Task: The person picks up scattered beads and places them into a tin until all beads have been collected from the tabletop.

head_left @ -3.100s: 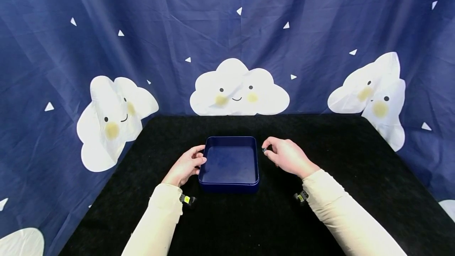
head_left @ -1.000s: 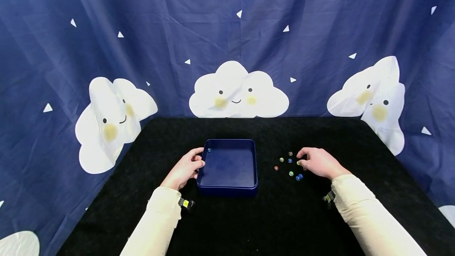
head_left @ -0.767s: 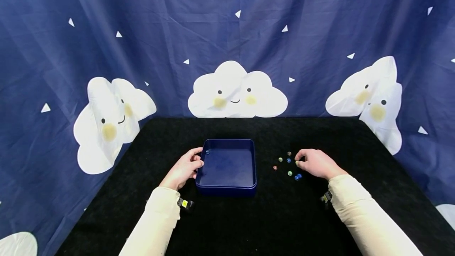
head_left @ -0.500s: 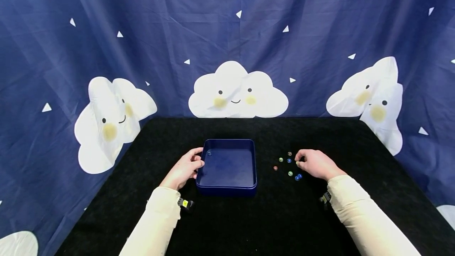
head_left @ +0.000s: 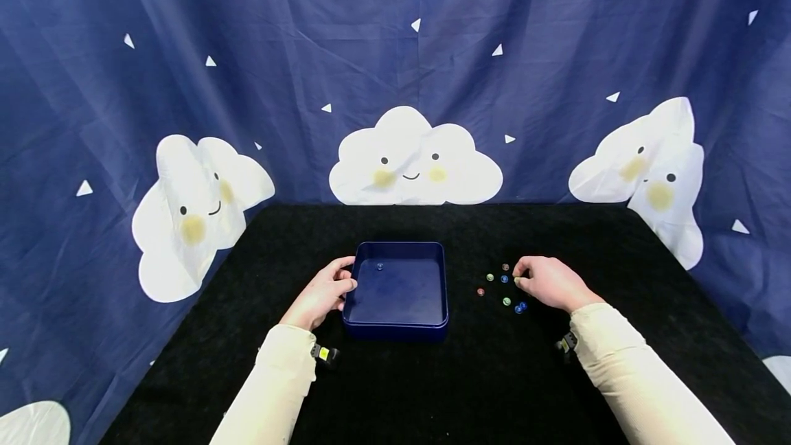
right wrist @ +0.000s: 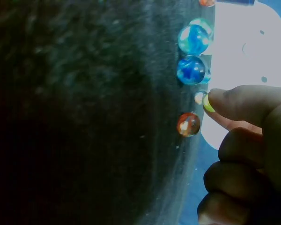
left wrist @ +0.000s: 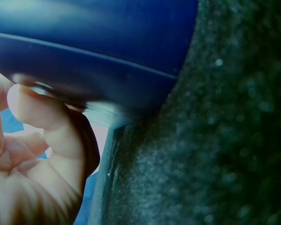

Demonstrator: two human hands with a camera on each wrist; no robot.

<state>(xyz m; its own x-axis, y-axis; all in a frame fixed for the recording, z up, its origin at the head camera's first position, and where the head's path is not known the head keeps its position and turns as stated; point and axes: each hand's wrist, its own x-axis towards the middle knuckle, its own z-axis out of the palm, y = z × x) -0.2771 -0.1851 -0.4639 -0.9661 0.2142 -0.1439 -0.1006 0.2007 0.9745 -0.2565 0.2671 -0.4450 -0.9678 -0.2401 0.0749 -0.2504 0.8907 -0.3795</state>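
My left hand (head_left: 323, 288) is at the left wall of a square dark blue box (head_left: 395, 327), thumb and bent fingers on it near the rim. In the left wrist view the thumb (left wrist: 37, 108) presses the wall. One small glassy marble (head_left: 380, 267) lies inside, toward the back left. To the right of the box, my right hand (head_left: 552, 284) pinches a yellow-green marble (right wrist: 208, 103) between thumb and forefinger, low over the table. Around it lie blue marbles (head_left: 504, 279), green marbles (head_left: 507, 301), a red marble (head_left: 480, 292) and a brownish marble (head_left: 505, 267).
Black cloth covers the table (head_left: 408, 390). A dark blue curtain (head_left: 395, 33) with white clouds hangs behind it. In the right wrist view an orange marble (right wrist: 188, 124) sits near the curled fingers; the right hand hides it in the head view.
My right hand has gone from beside the box to the scattered marbles on the right and pinched the yellow-green marble. The marble in the box has rolled rightward. The left hand stays put.
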